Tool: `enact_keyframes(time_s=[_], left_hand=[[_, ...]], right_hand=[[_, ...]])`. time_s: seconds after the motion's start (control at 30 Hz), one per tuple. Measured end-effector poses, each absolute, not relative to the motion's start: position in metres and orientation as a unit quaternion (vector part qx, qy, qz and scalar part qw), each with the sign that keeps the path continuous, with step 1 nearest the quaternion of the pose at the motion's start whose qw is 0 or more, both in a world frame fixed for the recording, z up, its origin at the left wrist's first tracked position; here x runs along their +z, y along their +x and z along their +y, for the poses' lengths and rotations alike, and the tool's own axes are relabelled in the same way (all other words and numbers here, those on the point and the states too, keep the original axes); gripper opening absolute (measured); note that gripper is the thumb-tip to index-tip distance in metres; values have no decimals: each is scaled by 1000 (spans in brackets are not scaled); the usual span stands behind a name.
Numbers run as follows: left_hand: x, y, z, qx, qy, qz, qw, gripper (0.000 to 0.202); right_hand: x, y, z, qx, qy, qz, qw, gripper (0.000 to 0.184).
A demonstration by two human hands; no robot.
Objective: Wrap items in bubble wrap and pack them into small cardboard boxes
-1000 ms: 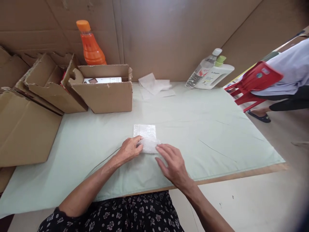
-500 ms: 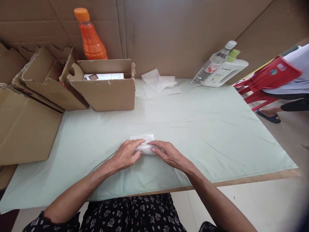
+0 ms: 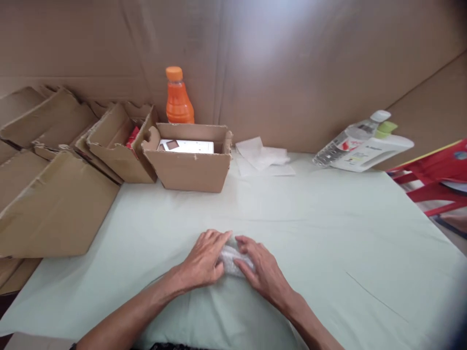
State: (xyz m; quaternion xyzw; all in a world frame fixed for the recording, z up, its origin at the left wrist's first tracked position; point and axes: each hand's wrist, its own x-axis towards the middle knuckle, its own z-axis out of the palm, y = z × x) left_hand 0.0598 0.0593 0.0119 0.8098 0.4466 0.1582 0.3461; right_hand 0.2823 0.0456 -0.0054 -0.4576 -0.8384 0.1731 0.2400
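A small roll of clear bubble wrap (image 3: 233, 263) lies on the pale green cloth near the front of the table, held between both hands. My left hand (image 3: 206, 257) grips its left end, thumb on the near side and fingers over the far side. At the right end, my right hand (image 3: 260, 267) has its thumb pressed on the near face and its fingers curled over the top. Whether anything is wrapped inside cannot be made out.
An open cardboard box (image 3: 189, 170) holds a white printed box (image 3: 193, 147); more cardboard boxes (image 3: 62, 209) stand at left. Behind is an orange bottle (image 3: 179, 104). Flat translucent sheets (image 3: 262, 158) lie at the back. A clear bottle (image 3: 345, 143) leans by a white jug (image 3: 368, 154). A red chair (image 3: 441, 170) stands right.
The camera view has tilted up and left, so things appear lower and farther right. The bubble wrap looks more tightly rolled, with both hands closer around it.
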Motion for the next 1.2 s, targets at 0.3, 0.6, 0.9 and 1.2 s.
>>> enact_keyframes(time_s=[0.3,0.6,0.9,1.2], left_hand=[[31,44,61,233,642,470,559,20],[109,-8,132,518,666,493,214,26],[88,-15,212,478,689,533,-112,24],[87,-17,211,474,690,532,-125,20]], right_hand=[[32,287,46,392,-497,-730,257,44],[162,248,168,342,-441,-681,474,27],[217,206,294,16,-608,-781,142,24],[208,153,307,-29,-626,-776,-77,31]])
